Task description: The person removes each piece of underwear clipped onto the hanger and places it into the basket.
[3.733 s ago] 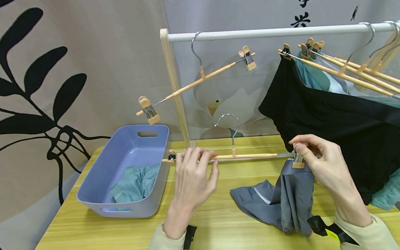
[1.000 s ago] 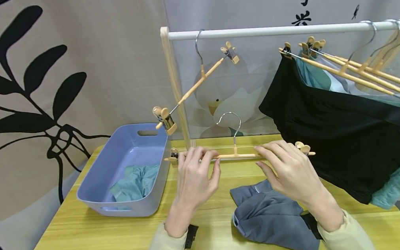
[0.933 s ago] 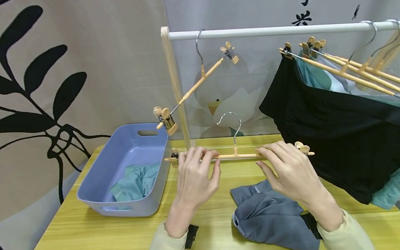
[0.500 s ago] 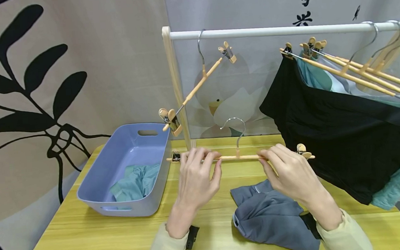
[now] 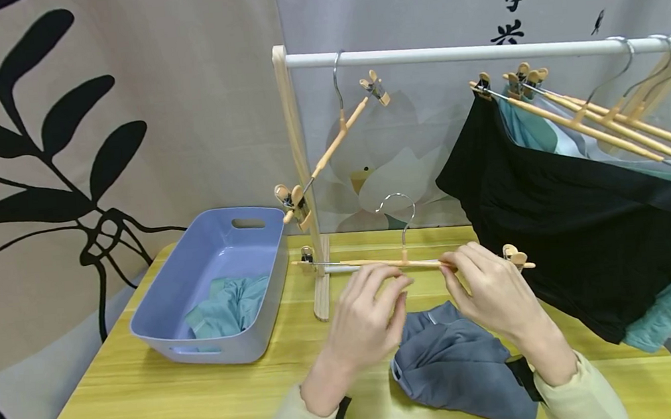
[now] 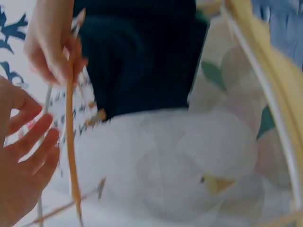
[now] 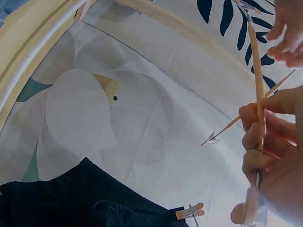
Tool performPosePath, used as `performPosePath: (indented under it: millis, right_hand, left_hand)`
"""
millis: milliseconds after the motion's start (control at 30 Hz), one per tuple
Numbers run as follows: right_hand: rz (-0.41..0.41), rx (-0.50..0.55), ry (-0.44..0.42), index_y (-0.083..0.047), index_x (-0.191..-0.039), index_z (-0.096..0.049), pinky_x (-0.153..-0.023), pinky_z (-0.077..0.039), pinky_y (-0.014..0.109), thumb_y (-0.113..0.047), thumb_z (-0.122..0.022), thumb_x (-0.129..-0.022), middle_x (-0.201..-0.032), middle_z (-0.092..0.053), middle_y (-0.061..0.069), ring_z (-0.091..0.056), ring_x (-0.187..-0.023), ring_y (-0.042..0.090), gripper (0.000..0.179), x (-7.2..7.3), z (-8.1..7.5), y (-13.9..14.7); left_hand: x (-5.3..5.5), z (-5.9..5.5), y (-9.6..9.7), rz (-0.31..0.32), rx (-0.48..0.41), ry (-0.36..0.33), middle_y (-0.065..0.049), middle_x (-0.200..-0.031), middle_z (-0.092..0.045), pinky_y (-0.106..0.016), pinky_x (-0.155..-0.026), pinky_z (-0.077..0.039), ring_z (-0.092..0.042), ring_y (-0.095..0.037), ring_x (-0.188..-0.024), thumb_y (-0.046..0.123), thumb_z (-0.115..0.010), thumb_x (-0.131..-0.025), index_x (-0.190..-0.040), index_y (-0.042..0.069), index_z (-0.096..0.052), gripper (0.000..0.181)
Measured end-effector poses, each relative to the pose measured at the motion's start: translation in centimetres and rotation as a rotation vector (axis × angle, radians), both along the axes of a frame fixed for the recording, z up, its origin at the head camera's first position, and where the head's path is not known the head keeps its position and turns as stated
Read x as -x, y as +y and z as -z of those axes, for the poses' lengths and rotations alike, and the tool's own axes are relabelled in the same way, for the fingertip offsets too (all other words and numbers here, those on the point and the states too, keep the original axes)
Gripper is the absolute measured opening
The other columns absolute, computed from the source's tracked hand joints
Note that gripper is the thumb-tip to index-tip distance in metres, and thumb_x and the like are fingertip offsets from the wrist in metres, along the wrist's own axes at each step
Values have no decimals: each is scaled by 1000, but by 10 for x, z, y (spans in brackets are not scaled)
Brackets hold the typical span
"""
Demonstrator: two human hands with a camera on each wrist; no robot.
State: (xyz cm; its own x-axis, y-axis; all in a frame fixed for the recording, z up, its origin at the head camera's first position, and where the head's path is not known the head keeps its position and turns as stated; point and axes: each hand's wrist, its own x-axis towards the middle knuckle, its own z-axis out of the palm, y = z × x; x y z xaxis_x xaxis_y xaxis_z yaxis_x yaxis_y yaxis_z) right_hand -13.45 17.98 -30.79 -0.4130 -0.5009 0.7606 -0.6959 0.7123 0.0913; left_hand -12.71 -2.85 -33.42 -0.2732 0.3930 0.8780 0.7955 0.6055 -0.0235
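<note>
In the head view my right hand [image 5: 492, 292] pinches the bar of a wooden clip hanger [image 5: 370, 262] right of its hook, holding it level above the table. The right wrist view shows the thumb and fingers of the right hand [image 7: 274, 146] curled round that bar. My left hand [image 5: 365, 316] is just below the bar, fingers loosely bent and holding nothing; the left wrist view shows a gap between the left hand [image 6: 23, 156] and the bar. A grey garment [image 5: 457, 372] lies crumpled on the table below the right hand, partly hidden by the wrist strap.
A blue basket [image 5: 156, 315] with a teal cloth [image 5: 230, 305] stands at the left. Behind is a rack with a white rail [image 5: 448, 55]. From it hang a bare clip hanger [image 5: 338, 139] at the left and black shorts [image 5: 527, 206] before other clothes at the right.
The grey garment has come off the hanger's right clip and dropped to the table. My right hand moved from that clip to the bar. My left hand let go and shifted right, nearer me.
</note>
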Motion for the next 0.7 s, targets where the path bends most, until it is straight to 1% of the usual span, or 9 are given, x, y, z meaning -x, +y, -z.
performPosePath:
  millis: [67, 100, 200, 300, 400, 467, 567, 633, 700]
  right_hand:
    - [-1, 5, 4, -1, -84, -64, -54, -47, 25, 1, -69, -71, -73, -63, 5, -55, -66, 15, 14, 1, 1, 1]
    - [-3, 8, 7, -1, -84, -64, -55, -47, 25, 1, -68, -71, -73, -63, 6, -56, -66, 15, 13, 1, 1, 1]
    - [0, 11, 7, -1, -84, -64, -54, -46, 25, 0, -66, -73, -74, -63, 6, -56, -67, 16, 11, 1, 0, 2]
    - [13, 8, -5, -1, -84, -64, -53, -46, 24, 1, -67, -73, -74, -63, 7, -55, -66, 15, 12, 0, 0, 2]
    - [27, 2, -22, -1, -84, -64, -53, -46, 24, 0, -69, -72, -74, -63, 6, -54, -65, 13, 13, -1, -1, 3]
    - [31, -1, -31, -1, -84, -65, -53, -46, 24, 0, -70, -72, -74, -64, 6, -54, -65, 13, 13, -1, -1, 2]
    - [35, 0, -40, -1, -84, -65, -52, -47, 25, -1, -70, -72, -74, -63, 6, -55, -65, 13, 13, -1, -1, 2]
    - [38, 2, -44, -1, -84, -65, -52, -47, 25, -1, -69, -72, -74, -63, 6, -55, -65, 13, 12, -2, 0, 2]
    - [37, 2, -48, -1, -84, -65, -52, -47, 25, 0, -70, -72, -74, -63, 7, -54, -65, 13, 12, -2, 0, 2]
  left_hand:
    - [-4, 7, 9, 29, 98, -59, -2, -96, -65, -22, -78, -50, -60, -15, -90, 9, -66, -78, -96, 10, -68, 18]
    - [-6, 11, 14, 33, 154, -99, -1, -97, -65, -21, -77, -50, -59, -13, -90, 13, -66, -80, -97, 12, -68, 17]
    - [-10, 24, 28, 29, 337, -253, 1, -106, -62, -21, -79, -50, -58, -13, -97, 25, -65, -85, -104, 17, -65, 20]
    - [-12, 35, 42, 5, 530, -418, 0, -121, -59, -27, -85, -51, -56, -16, -110, 39, -62, -88, -117, 21, -61, 34]
    - [-12, 47, 57, -16, 699, -579, -1, -137, -51, -34, -90, -51, -50, -21, -125, 50, -62, -86, -132, 28, -52, 51]
    - [-12, 54, 66, -28, 787, -692, 1, -146, -42, -40, -94, -50, -43, -23, -133, 53, -64, -83, -138, 35, -45, 61]
    - [-10, 65, 81, -51, 888, -829, 5, -155, -28, -48, -98, -47, -32, -25, -142, 55, -69, -78, -143, 44, -33, 75]
    - [-7, 73, 91, -88, 948, -896, 8, -158, -19, -53, -100, -44, -24, -24, -146, 56, -71, -75, -144, 51, -25, 83]
    - [-4, 79, 102, -134, 999, -940, 12, -160, -12, -57, -101, -42, -18, -23, -148, 58, -72, -72, -142, 58, -18, 88]
